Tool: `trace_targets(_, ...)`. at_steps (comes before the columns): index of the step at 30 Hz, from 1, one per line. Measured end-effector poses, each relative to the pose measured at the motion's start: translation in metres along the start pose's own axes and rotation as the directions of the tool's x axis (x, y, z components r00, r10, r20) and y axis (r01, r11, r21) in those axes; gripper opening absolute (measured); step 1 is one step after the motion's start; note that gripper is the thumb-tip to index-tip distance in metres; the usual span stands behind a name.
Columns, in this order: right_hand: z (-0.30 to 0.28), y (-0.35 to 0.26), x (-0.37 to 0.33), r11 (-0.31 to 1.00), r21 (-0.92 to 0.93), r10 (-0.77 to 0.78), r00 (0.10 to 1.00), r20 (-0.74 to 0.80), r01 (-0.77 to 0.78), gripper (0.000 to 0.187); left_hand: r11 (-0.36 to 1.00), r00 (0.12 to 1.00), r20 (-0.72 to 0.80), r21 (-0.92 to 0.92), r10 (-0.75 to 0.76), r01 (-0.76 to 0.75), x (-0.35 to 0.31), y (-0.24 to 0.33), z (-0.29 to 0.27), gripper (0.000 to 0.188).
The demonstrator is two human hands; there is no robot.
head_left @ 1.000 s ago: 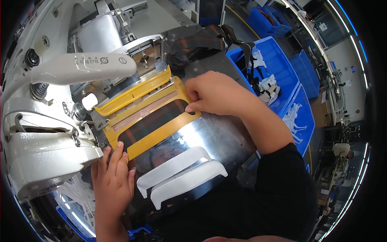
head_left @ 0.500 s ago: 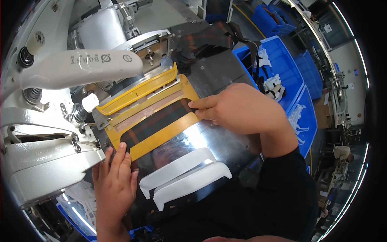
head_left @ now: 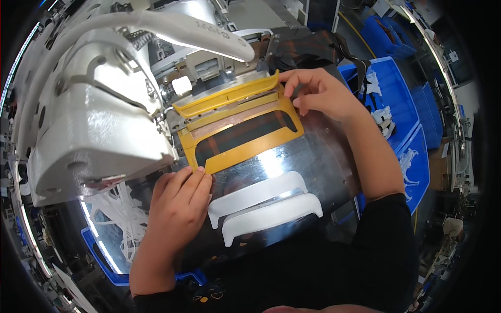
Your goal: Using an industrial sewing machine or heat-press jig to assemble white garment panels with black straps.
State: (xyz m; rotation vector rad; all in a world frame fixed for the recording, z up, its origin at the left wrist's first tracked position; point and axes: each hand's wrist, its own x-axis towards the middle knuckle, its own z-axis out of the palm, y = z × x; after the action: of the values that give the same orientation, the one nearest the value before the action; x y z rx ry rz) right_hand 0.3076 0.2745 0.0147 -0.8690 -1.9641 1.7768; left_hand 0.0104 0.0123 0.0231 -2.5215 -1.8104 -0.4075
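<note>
A yellow clamp frame (head_left: 255, 149) lies on the shiny metal plate, with dark plaid fabric (head_left: 245, 132) showing through its long window. A yellow hinged flap (head_left: 229, 97) stands raised along its far side. My left hand (head_left: 180, 203) rests its outstretched fingertips at the frame's near left corner. By the far right end of the frame and flap is my right hand (head_left: 326, 94), its bent fingers apart and its index fingertip at the flap's end. Nothing shows in its grasp. Two white curved collar-shaped pieces (head_left: 261, 193) lie overlapping nearer to me.
A large white sewing machine (head_left: 99, 125) fills the left, its pale lamp arm (head_left: 209, 34) reaching overhead. Blue bins (head_left: 402, 99) with white scraps stand at right. More plaid fabric (head_left: 308, 49) lies behind the plate. White strips (head_left: 122, 214) hang at lower left.
My right hand has moved from the plaid fabric's right end up to the end of the yellow flap. My left fingers stay at the frame's corner. The whole view has shifted.
</note>
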Motion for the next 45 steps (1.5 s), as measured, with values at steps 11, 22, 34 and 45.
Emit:
trace_targets(11,-0.009,0.005,0.001,0.988,-0.141,-0.071,0.997,-0.031,0.066,0.011,0.998,0.998,-0.053,-0.029,0.046,-0.048,0.000,-0.008,0.001,0.027)
trace_targets(22,0.004,-0.002,0.000,0.983,-0.179,-0.044,0.998,-0.051,0.035,0.015,0.999,1.000,-0.002,-0.051,-0.004,0.004,-0.005,-0.009,0.000,0.036)
trace_targets(34,0.015,0.000,0.000,0.835,-0.507,-0.213,0.975,0.063,0.215,0.036,0.997,0.998,0.030,-0.047,-0.053,0.054,-0.007,-0.010,0.008,0.061)
trace_targets(45,0.037,-0.011,-0.006,0.697,-0.617,-0.273,0.931,0.241,0.364,0.027,0.997,0.995,0.072,-0.003,-0.073,0.073,-0.007,-0.009,0.003,0.066)
